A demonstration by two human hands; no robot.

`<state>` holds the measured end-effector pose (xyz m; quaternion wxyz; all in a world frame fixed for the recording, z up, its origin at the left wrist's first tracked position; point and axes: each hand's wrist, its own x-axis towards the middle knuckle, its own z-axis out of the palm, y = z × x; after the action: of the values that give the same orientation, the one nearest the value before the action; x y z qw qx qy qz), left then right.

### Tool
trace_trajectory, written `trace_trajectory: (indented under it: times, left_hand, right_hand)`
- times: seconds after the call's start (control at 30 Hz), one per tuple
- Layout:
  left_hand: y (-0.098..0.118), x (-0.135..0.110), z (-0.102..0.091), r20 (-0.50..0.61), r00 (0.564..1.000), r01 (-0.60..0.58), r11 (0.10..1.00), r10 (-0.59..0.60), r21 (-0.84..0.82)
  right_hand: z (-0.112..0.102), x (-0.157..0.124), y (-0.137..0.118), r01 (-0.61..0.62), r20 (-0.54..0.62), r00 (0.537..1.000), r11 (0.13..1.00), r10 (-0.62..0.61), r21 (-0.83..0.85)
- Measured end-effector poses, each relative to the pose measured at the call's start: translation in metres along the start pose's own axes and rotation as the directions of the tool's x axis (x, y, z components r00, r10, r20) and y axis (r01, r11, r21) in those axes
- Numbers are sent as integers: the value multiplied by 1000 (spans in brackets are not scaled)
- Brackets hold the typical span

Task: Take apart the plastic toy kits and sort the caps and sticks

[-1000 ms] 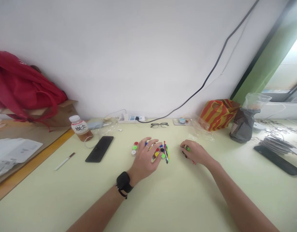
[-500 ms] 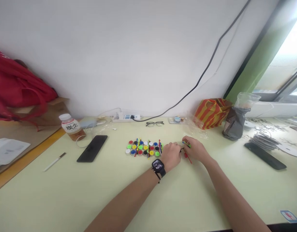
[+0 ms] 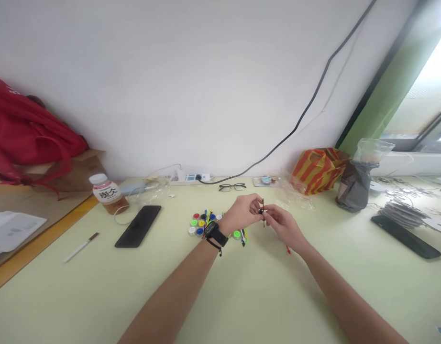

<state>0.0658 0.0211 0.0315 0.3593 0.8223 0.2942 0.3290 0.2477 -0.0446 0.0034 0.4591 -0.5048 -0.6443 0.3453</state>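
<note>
A thin dark stick point(image 3: 262, 211) stands nearly upright, its long axis vertical, lifted above the table point(image 3: 249, 296) between the two hands. The left hand point(image 3: 242, 213) meets it from the left and the right hand point(image 3: 285, 225) from the right, each with fingertips pinched together on it and equally close. The coloured caps point(image 3: 198, 224) lie on the table just left, below the left wrist.

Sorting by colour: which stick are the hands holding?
The dark stick, pinched upright between left hand and right hand; the coloured sticks lie on the table.
</note>
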Motion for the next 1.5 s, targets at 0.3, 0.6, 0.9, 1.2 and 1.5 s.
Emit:
trace_trajectory:
  times: [0.3,0.6,0.9,1.2,1.5]
  left_hand:
    - [4,-7,1,101,994,-57,996,50,68]
    - [-11,-9,-2,114,993,16,985,-36,173]
    - [-21,-10,2,157,986,4,949,-56,316]
    - [-28,-11,-17,175,979,34,928,-106,372]
    - [-13,-6,-23,96,994,22,968,-48,251]
  right_hand:
    - [4,-2,-9,-195,23,981,963,194,186]
    - [-4,0,21,-50,-8,999,908,51,-415]
    - [-48,7,38,-116,-158,987,661,-5,-741]
    - [-62,9,52,-177,-129,984,658,121,-732]
    - [-56,12,30,-94,-339,941,955,-7,-280]
